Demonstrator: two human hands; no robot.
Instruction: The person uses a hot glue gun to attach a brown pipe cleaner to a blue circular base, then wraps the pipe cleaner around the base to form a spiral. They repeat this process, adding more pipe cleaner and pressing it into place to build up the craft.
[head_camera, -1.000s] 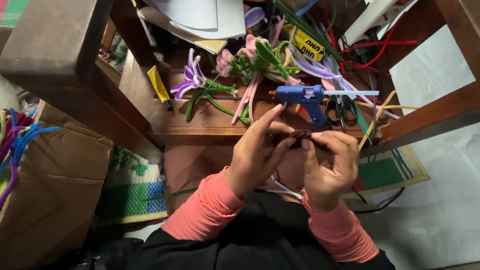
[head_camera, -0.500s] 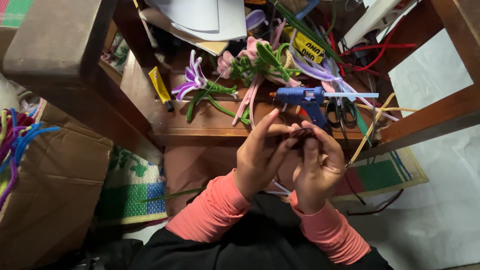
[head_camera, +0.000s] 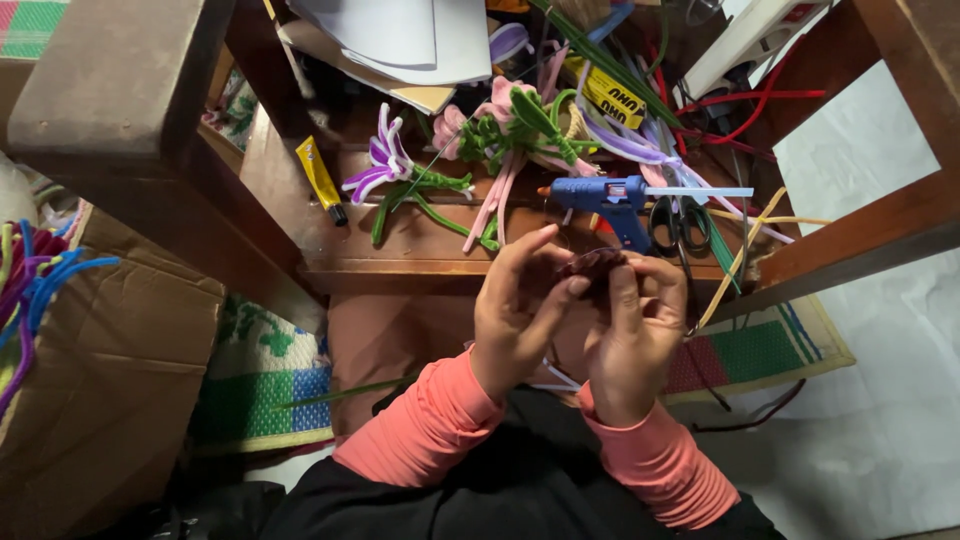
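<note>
Dark red pipe-cleaner piece (head_camera: 592, 265): small fuzzy coil, pinched between the fingertips of both hands, at the near edge of the wooden table (head_camera: 420, 262).
Left hand (head_camera: 515, 315): clenched on the left side of the coil; thumb and forefinger meet on it, remaining fingers curled beneath.
Right hand (head_camera: 632, 335): grasping the right side of the coil; fingers arched over it, fingertips touching those of the left hand.
Sleeves: coral-pink, both forearms rising from the lower edge of the view toward the grip.
Blue glue gun (head_camera: 612, 200): lying on the table just beyond the grip, nozzle pointing left, a glue stick projecting to the right.
Scissors (head_camera: 680, 225): black handles, just beyond and right of the grip, beside the glue gun.
Purple-and-white pipe-cleaner flower (head_camera: 385, 160): beyond and left of the grip, on green stems.
Pink and green pipe-cleaner flowers (head_camera: 500, 130): well beyond the grip, behind the glue gun.
Yellow tube (head_camera: 320, 178): far left of the grip, lying slantwise on the table.
Cardboard box (head_camera: 110, 370): well left of the grip, on the floor, with blue and purple pipe cleaners draped over its rim.
Woven mat (head_camera: 260, 380): below and left of the grip.
</note>
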